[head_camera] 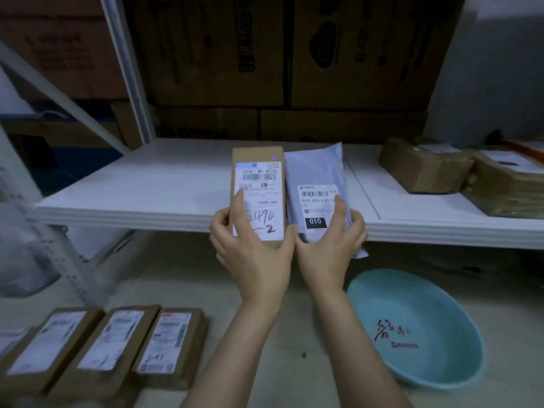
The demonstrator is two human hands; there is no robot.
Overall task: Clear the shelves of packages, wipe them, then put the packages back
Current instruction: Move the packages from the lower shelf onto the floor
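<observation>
Three flat brown cardboard boxes with white labels (109, 346) lie in a row on the floor, below-left of the hands; edge of a possible fourth at the frame border, can't confirm. One pale blue plastic basin (418, 328) sits on the floor below-right, looks empty, presumably for the wipe step.

Two packages in hand, one each: left hand (250, 254) grips a slim brown cardboard box with a handwritten label (259, 184), right hand (329, 245) grips a grey plastic mailer bag marked 010 (318, 187). Both are held by the near end, side by side and touching, far ends over the white shelf board (147, 184). Labels face up, likely for readability. Can't tell if they're going on or coming off.

Two tape-wrapped brown parcels (426, 166) sit on the shelf, far right of the hands. Beyond, several large brown cartons (217, 54) stacked behind the shelf; count unclear.
</observation>
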